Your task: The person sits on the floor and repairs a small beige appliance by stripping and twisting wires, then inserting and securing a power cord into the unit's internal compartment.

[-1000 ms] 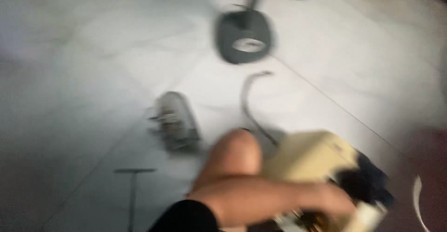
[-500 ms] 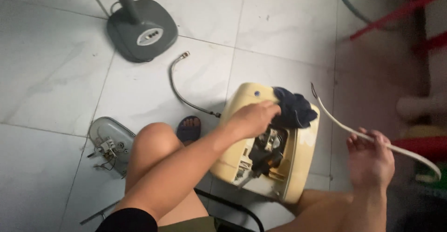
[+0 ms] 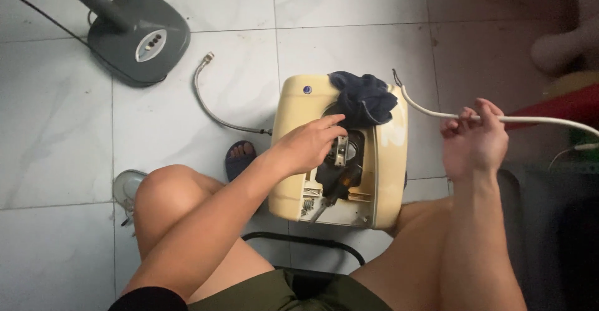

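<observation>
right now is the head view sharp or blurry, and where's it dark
Head view: sharp, no motion blur; the left hand in the cream appliance and the right hand gripping the white cable show clean edges. Light falls evenly on the pale floor tiles; the right edge sinks into murky shadow.
</observation>
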